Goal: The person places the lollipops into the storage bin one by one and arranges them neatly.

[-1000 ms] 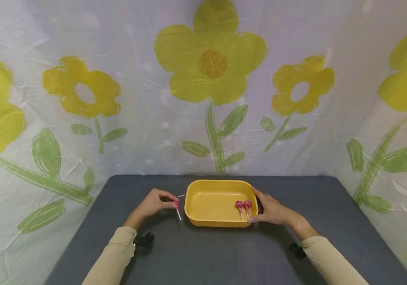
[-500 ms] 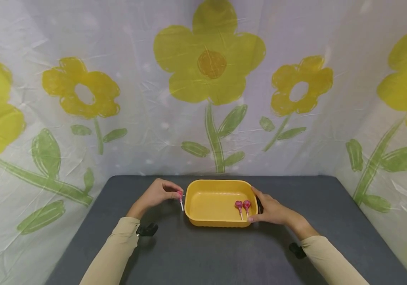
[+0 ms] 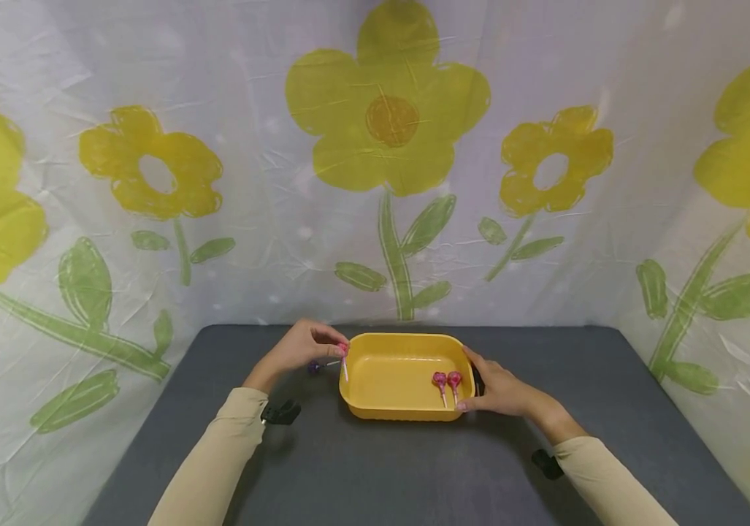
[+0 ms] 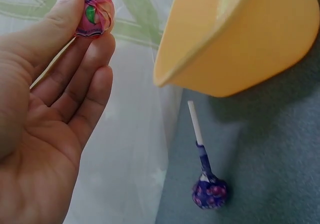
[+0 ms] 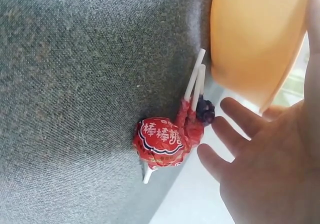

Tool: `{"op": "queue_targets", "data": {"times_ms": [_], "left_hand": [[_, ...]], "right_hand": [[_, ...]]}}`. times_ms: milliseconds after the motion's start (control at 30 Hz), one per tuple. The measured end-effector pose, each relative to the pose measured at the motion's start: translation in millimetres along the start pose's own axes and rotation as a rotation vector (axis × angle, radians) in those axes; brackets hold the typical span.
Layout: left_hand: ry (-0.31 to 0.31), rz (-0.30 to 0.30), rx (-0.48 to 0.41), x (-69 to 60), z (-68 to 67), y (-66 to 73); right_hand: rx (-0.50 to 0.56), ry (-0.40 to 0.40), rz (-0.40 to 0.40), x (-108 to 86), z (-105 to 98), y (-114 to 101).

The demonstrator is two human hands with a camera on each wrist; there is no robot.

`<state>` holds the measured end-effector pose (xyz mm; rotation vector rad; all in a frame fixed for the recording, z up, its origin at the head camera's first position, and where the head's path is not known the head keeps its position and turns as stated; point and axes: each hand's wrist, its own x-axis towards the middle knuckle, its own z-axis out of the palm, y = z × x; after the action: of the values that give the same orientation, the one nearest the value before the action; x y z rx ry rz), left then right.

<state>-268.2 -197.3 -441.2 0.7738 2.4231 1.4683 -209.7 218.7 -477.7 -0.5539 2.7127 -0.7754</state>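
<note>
My left hand (image 3: 300, 346) pinches a pink-wrapped lollipop (image 4: 98, 15) by its candy end, over the left rim of a yellow plastic tray (image 3: 381, 380); its white stick hangs down. Two pink lollipops, one (image 3: 439, 379) beside the other (image 3: 455, 380), lie in the tray's right end. My right hand (image 3: 501, 387) holds that end, thumb at the front corner and index finger at the back. On the table below my left hand lies a purple lollipop (image 4: 210, 192), its stick pointing at the tray.
Beside the fingers in the right wrist view, several lollipops lie on the dark table (image 3: 414, 467) outside the tray, including a large red one (image 5: 159, 143) and a dark purple one (image 5: 206, 112). A flower-printed curtain (image 3: 269, 256) stands behind the table.
My left hand has carried the pink lollipop right and away from me, from beside the tray to over its left rim, uncovering the purple lollipop. My right hand has stayed in place.
</note>
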Motion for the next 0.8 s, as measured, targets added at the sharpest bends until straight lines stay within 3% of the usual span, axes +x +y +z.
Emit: {"op": "queue_targets", "data": {"times_ms": [267,500,800], "left_hand": [[-0.023,-0.005,0.015,13.8,4.5,13.3],[-0.039,-0.003,0.079,31.3,10.5,22.3],[-0.092,-0.015,0.085,57.4,23.8,34.2]], "right_hand": [[0.002,-0.002,-0.003,-0.6,1.9,0.1],[0.014,0.008,-0.011,-0.7,1.2,0.4],[0.001,0.012,-0.020,0.7,1.0,-0.8]]}}
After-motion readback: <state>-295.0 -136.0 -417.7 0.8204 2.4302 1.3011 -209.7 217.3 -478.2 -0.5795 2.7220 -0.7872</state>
